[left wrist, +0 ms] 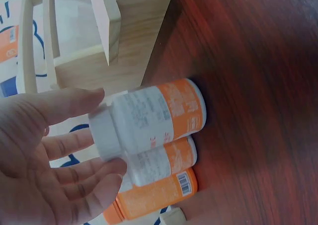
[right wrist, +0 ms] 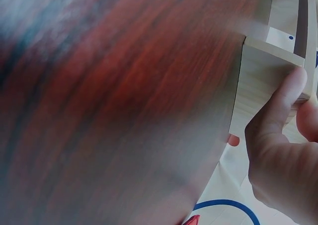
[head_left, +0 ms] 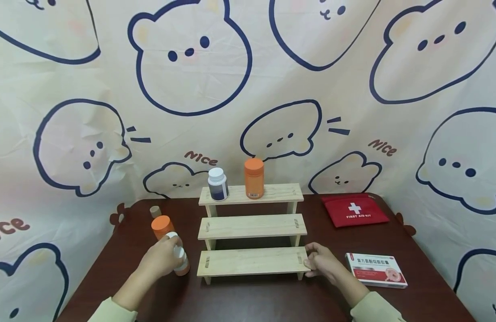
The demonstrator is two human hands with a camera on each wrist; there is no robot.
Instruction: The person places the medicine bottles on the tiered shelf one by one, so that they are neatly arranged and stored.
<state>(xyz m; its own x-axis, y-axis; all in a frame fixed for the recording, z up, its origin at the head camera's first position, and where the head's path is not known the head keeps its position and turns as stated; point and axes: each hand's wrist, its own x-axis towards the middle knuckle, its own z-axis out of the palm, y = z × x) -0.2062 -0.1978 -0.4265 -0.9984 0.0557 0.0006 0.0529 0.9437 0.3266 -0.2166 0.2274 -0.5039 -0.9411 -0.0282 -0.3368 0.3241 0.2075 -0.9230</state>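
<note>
At the table's left side, my left hand [head_left: 160,257] pinches the white cap of a white pill bottle with an orange band [left wrist: 159,113], thumb on one side and fingers on the other. The bottle stands upright. A similar white bottle [left wrist: 159,165] and an orange bottle [head_left: 162,225] stand just behind it. My right hand [head_left: 323,264] grips the right end of the lowest step of a three-step wooden shelf [head_left: 252,262], thumb on its front edge. On the top step stand a white-capped bottle with a dark blue label [head_left: 218,185] and an orange bottle with an orange cap [head_left: 254,179].
A red first aid pouch [head_left: 355,211] lies at the back right of the dark wooden table [head_left: 248,304]. Nearer, a white and red medicine box [head_left: 376,270] lies flat. Behind the left bottles sits a small beige object [head_left: 155,211]. A bear-print cloth [head_left: 191,138] hangs behind.
</note>
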